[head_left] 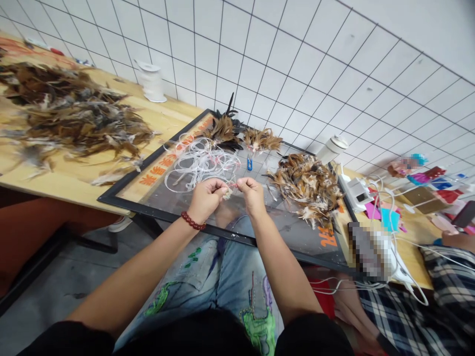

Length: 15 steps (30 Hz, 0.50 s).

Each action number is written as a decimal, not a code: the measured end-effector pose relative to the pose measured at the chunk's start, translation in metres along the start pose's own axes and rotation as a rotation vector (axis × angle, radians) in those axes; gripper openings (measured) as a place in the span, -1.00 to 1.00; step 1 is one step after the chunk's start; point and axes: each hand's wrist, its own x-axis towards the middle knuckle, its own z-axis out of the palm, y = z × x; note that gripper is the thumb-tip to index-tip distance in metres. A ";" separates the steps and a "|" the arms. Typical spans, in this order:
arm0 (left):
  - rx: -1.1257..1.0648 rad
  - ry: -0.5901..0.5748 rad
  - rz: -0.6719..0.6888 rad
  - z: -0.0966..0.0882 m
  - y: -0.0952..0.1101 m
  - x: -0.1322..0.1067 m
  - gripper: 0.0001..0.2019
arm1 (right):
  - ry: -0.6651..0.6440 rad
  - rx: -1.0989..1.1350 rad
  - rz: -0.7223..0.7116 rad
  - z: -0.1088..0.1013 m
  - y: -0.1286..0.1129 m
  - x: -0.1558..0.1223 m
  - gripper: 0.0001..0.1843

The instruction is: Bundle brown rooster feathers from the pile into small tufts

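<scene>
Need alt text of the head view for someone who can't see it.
The left hand and right hand pinch a reddish strand over a transparent tabletop. Beyond them lie looped white cord, blue snips and feather bundles, with a feather pile to the right.

A white wall (260,59) with a dark grid runs behind the wooden table (174,111). A white spool (152,81) stands near it on the left. Orange lettering (153,175) marks the dark-framed panel (124,191). Beyond the panel's far right corner is a lidded white bottle (331,148); a white box (357,193) sits beside the right edge. Further right lie pink paper (372,210), blue paper (390,218) and a brown box (425,200), among white cables. A co-worker's plaid sleeve (451,269) is at the far right. Lower left, a pale shoe (120,224) shows above the grey floor (92,272).
</scene>
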 end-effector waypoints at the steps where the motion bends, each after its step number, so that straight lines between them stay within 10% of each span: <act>1: 0.006 -0.004 0.006 -0.001 0.000 -0.001 -0.97 | 0.020 -0.007 0.009 0.000 0.000 0.001 -0.74; 6: 0.139 -0.035 0.120 -0.045 0.029 -0.025 -0.98 | 0.162 0.064 0.064 -0.007 -0.001 0.006 -0.64; 11: 0.492 -0.689 -0.095 -0.141 0.059 -0.061 -0.95 | 0.215 0.046 0.106 -0.012 -0.001 0.009 -0.58; 15: 0.770 -0.532 -0.167 -0.193 0.041 -0.083 -0.74 | 0.207 -0.061 0.058 -0.010 0.002 0.009 -0.59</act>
